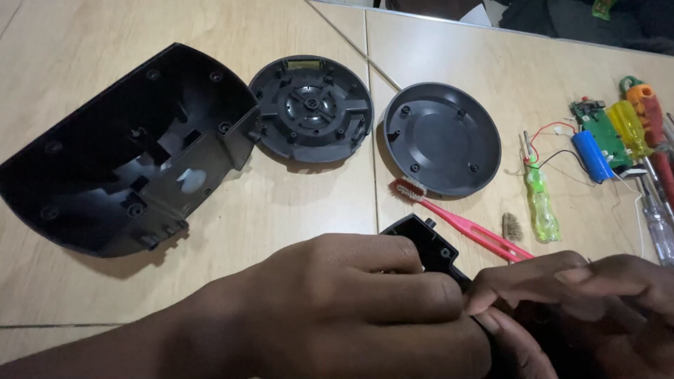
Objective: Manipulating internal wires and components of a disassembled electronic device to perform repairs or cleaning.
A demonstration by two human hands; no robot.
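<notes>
My left hand [351, 309] lies closed over a small black plastic part [427, 245] at the bottom centre; only its upper corner with a screw hole shows. My right hand [576, 302] comes in from the lower right, fingers pinched against the same black part where it meets my left fingers. Whatever lies under the two hands is hidden.
A large black curved housing shell [119, 161] lies at left. Beside it are a round black ribbed disc [311, 109] and a round black cover [441, 138]. A pink toothbrush [463, 226], a green-handled screwdriver [542, 203], a circuit board with blue battery [597, 144] and several screwdrivers [649, 140] lie at right.
</notes>
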